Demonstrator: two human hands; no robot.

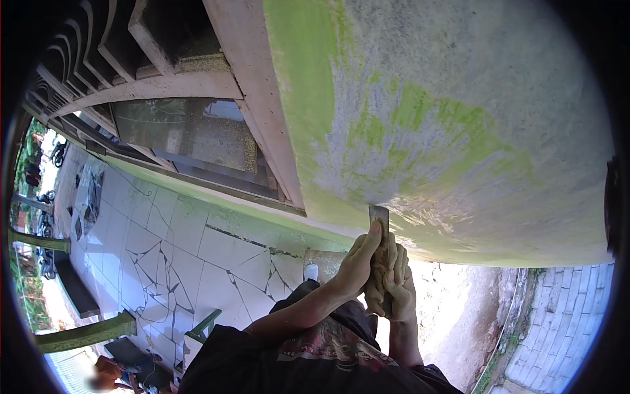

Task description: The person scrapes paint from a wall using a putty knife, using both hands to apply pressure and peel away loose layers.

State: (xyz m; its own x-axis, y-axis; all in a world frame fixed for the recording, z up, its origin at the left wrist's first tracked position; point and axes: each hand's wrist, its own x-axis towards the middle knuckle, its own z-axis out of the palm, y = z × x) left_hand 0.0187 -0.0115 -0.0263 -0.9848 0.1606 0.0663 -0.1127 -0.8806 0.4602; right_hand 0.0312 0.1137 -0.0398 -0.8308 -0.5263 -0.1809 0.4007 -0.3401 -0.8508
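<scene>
My left hand (359, 264) and my right hand (400, 290) are both closed around a long, flat scraper (378, 215). Its flat end reaches up to the painted wall (433, 131) and appears to touch it. Around that spot the light green paint is worn into streaks, with greyish-white patches fanning outward. My left thumb lies along the upper part of the scraper, while my right hand wraps its lower part. Most of the handle is hidden by my fingers.
A window frame (269, 144) with glass and slats borders the wall on the left. Below are white floor tiles (203, 243), a green post (92, 331) and a green chair (205, 323). Grey paving (564, 328) lies at right. A blurred person (108, 371) is at lower left.
</scene>
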